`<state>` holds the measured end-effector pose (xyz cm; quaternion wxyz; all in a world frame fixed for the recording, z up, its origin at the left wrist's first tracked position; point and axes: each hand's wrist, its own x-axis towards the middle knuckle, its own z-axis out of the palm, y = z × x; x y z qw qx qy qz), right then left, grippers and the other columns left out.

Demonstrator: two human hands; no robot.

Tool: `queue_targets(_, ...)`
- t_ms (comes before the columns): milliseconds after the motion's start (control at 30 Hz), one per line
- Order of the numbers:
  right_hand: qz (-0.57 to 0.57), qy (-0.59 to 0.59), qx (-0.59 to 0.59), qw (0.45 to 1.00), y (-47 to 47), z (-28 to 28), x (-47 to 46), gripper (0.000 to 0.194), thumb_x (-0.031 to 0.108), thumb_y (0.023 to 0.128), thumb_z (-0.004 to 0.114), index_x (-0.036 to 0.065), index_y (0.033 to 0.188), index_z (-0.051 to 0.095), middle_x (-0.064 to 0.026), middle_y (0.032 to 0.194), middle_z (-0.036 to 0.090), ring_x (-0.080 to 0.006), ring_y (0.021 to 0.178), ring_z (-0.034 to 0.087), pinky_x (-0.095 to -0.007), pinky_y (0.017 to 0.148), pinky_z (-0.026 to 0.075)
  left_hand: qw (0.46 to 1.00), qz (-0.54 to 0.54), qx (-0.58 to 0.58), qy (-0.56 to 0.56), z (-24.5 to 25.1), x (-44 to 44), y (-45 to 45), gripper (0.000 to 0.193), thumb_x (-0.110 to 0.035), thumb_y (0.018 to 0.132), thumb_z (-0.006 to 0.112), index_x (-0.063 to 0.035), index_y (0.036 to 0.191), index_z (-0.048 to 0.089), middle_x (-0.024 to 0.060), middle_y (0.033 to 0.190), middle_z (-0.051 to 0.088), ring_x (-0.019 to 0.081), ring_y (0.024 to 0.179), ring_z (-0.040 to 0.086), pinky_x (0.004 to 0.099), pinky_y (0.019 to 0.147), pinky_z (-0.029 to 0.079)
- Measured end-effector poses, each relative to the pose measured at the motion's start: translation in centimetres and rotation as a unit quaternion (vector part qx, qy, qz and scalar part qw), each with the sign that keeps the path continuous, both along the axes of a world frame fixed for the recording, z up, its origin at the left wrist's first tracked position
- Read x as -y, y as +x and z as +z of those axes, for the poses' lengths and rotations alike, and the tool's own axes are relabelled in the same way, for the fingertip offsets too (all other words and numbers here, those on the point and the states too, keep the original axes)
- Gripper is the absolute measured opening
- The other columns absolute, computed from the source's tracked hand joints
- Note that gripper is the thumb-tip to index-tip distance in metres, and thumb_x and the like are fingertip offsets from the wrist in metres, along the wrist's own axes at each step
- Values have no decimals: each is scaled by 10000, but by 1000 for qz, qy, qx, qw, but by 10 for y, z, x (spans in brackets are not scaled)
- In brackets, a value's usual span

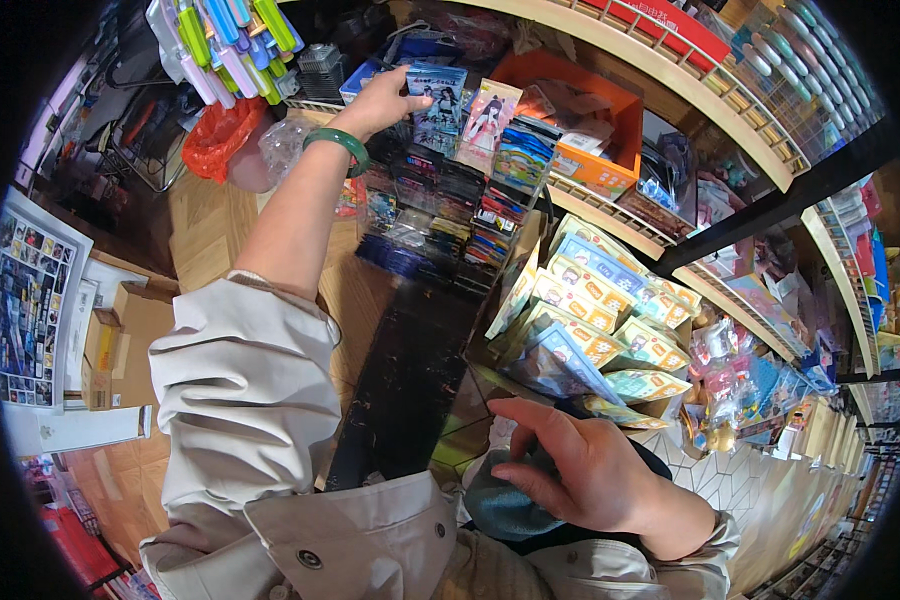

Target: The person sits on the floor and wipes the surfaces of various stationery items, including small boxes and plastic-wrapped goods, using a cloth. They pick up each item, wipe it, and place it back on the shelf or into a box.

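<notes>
My left hand [379, 105], with a green bangle on the wrist, reaches to the back row of a clear tiered display rack [536, 199]. Its thumb lies over the front of the blue illustrated packets [439, 105], and the other fingers go to their left edge, partly hidden. To the right stands a pale pink packet [487, 124] with a printed figure. Dark packets [420, 176] fill the lower tiers. My right hand [581, 469] hovers near my lap above teal-grey fabric [506, 495], fingers loosely bent and apart, holding nothing.
An orange bin [607, 169] sits behind the rack. Right of it, a box holds several upright yellow and blue packets [585, 300]. A dark board [397, 382] runs towards me. Bright-handled goods [229, 45] hang upper left, above a red plastic bag [221, 139]. Wooden-edged shelves [720, 112] curve along the right.
</notes>
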<state>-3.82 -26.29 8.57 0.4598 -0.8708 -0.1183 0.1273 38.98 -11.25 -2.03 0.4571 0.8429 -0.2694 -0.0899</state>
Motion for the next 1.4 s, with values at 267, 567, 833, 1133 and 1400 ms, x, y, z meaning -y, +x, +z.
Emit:
queue_targets(267,15,7,7,1000,-1,-1,0,552,236,894,685,46,1350,440,-130,825,631,-322,698,647,-395,567,519,979,53,17,197,17,13,-20,573,-97,713,825,17,1200,545,175,1021,691,280,976,658,402,799,514)
queue_targets(567,32,32,28,999,-2,-1,-2,559,160,862,722,36,1339,459,-113,832,633,-290,660,630,-357,576,503,790,-40,548,273,20,39,-47,792,15,749,680,-248,1444,404,44,1524,361,312,1368,371,502,1087,344)
queue_targets(833,48,21,38,998,-2,-1,5,535,252,912,659,40,1349,436,-155,888,640,-328,700,656,-399,568,528,818,-61,443,361,7,35,-27,501,-129,905,577,-197,1392,479,85,1451,480,295,1347,430,531,1130,290)
queue_targets(1133,66,21,34,997,-4,-1,6,519,285,936,624,53,1357,429,-147,864,640,-328,678,656,-400,565,534,850,-26,410,330,3,39,-34,470,-20,882,496,-154,1331,527,107,1345,545,293,1293,486,564,1061,335)
queue_targets(1400,84,16,46,995,-3,-4,4,502,310,946,600,55,1348,441,-148,872,640,-332,681,660,-406,565,537,841,-64,403,356,15,26,-35,363,-27,864,501,-144,1196,592,52,1215,587,243,1185,540,504,948,353)
